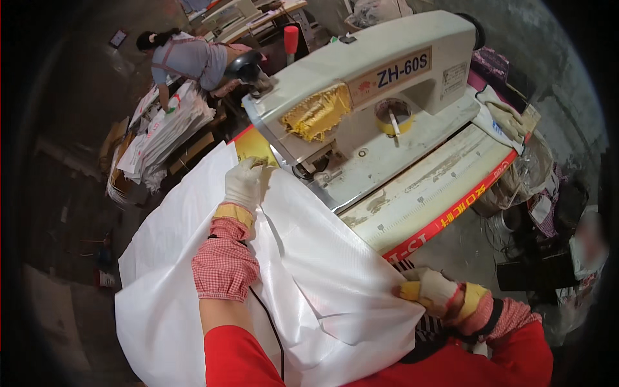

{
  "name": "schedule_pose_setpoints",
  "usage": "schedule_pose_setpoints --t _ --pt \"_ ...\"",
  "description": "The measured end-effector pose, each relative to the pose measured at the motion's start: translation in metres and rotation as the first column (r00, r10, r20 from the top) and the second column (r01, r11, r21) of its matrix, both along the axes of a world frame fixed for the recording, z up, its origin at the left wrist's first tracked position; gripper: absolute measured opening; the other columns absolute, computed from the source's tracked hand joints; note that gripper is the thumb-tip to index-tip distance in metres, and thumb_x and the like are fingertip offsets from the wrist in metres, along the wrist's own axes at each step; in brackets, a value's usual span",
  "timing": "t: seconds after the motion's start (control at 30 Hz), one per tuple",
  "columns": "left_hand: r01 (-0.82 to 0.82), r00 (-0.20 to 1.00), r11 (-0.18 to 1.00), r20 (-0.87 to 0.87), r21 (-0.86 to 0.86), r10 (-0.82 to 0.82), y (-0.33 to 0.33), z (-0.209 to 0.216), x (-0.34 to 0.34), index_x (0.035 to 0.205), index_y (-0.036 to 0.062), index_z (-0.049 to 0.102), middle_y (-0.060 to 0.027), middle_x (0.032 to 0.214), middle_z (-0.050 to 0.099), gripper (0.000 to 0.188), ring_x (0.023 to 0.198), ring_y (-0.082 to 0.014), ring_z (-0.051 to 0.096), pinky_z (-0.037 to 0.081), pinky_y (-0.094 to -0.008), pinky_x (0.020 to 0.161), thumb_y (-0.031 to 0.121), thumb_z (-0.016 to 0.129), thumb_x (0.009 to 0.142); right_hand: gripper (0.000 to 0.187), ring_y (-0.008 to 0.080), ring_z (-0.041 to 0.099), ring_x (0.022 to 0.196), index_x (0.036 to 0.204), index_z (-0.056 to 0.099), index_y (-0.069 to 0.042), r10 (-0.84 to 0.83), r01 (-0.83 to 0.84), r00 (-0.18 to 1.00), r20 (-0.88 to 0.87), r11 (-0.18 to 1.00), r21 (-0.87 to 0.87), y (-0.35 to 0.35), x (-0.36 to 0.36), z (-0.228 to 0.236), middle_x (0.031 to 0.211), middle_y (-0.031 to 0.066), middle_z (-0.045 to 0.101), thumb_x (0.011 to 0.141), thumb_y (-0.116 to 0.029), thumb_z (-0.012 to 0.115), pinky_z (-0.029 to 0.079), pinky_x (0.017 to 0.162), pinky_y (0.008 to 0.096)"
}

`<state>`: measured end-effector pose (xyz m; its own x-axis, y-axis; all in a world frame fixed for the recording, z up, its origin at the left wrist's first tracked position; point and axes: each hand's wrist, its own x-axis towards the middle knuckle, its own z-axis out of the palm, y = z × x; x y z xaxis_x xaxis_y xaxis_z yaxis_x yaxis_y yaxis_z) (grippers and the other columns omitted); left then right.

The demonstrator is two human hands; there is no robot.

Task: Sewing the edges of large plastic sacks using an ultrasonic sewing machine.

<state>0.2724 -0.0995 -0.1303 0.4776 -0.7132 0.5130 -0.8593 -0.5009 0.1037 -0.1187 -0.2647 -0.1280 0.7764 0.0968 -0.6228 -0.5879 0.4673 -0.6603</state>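
Note:
A large white woven plastic sheet, seemingly a sack (322, 277), spreads over my lap and up to the sewing machine (387, 84). My left hand (244, 184), in a white glove with a yellow cuff, pinches the sheet's upper edge just left of the needle area. At the sheet's right corner, my right hand (433, 290) is closed on the fabric, its glove white with yellow patches. Both forearms wear red checked sleeve covers. Yellow fluffy material (319, 113) covers part of the machine's head, and a roll of yellow tape (394, 117) lies on its bed.
A measuring strip with a red edge (445, 219) runs along the machine table's front. At the upper left, another person (193, 61) bends over a stack of white sacks (167, 138). Bags and cloth (548, 193) crowd the right side.

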Motion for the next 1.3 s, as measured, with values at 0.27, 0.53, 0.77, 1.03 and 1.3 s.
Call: schedule_pose_setpoints --t 0.27,0.53,0.77,1.03,1.3 --pt "0.059 0.884 0.973 -0.441 -0.224 -0.155 -0.025 0.0 -0.005 0.073 0.0047 0.059 -0.011 0.077 0.058 0.01 0.064 -0.0261 0.057 0.047 -0.0323 0.056 0.011 0.061 0.065 0.033 0.0196 0.056 0.052 0.107 0.056 -0.006 0.166 0.172 0.922 0.349 0.631 -0.756 0.003 -0.013 0.019 0.06 0.0116 0.058 0.076 -0.015 0.053 0.046 0.053 0.0292" --pt "0.266 0.956 0.962 -0.151 0.069 -0.253 -0.021 -0.005 -0.047 0.077 0.0079 0.059 -0.0085 0.072 0.058 0.01 0.066 -0.029 0.056 0.045 -0.0374 0.058 0.015 0.054 0.074 0.025 0.0257 0.059 0.056 0.098 0.058 -0.011 0.472 -0.216 0.881 -0.027 0.353 -0.91 0.029 -0.047 -0.067 0.061 0.0075 0.059 0.083 -0.024 0.042 0.047 0.049 0.0366" --pt "-0.167 0.978 0.918 -0.059 0.358 0.201 -0.03 0.034 -0.021 0.078 0.0096 0.061 -0.0105 0.08 0.058 0.011 0.075 -0.0293 0.056 0.046 -0.0374 0.068 0.017 0.053 0.075 0.018 0.0176 0.05 0.036 0.092 0.057 -0.012 0.569 0.243 0.822 0.009 -0.335 -0.91 0.04 0.043 0.005 0.049 -0.0021 0.051 0.079 -0.02 0.047 0.037 0.031 0.028" --pt "0.044 0.997 0.974 0.056 0.223 -0.058 -0.007 0.044 -0.081 0.079 0.0022 0.062 -0.0107 0.092 0.057 0.018 0.089 -0.0246 0.052 0.042 -0.0319 0.079 0.018 0.056 0.075 0.022 0.029 0.06 0.066 0.079 0.062 -0.006 0.646 0.43 0.728 0.231 -0.167 -0.887 0.03 0.193 -0.032 0.077 0.0145 0.061 0.076 -0.024 0.049 0.048 0.062 0.0408" --pt "0.562 0.31 0.827 -0.919 -0.028 -0.242 -0.028 0.07 -0.143 0.081 -0.0008 0.06 -0.0067 0.07 0.061 0.035 0.065 -0.0134 0.055 0.044 -0.0275 0.063 0.034 0.061 0.079 0.031 0.0335 0.06 0.072 0.091 0.06 -0.006 0.773 -0.155 0.626 -0.102 -0.004 -0.988 -0.022 0.179 0.037 0.078 0.0179 0.062 0.068 -0.026 0.057 0.047 0.062 0.041"
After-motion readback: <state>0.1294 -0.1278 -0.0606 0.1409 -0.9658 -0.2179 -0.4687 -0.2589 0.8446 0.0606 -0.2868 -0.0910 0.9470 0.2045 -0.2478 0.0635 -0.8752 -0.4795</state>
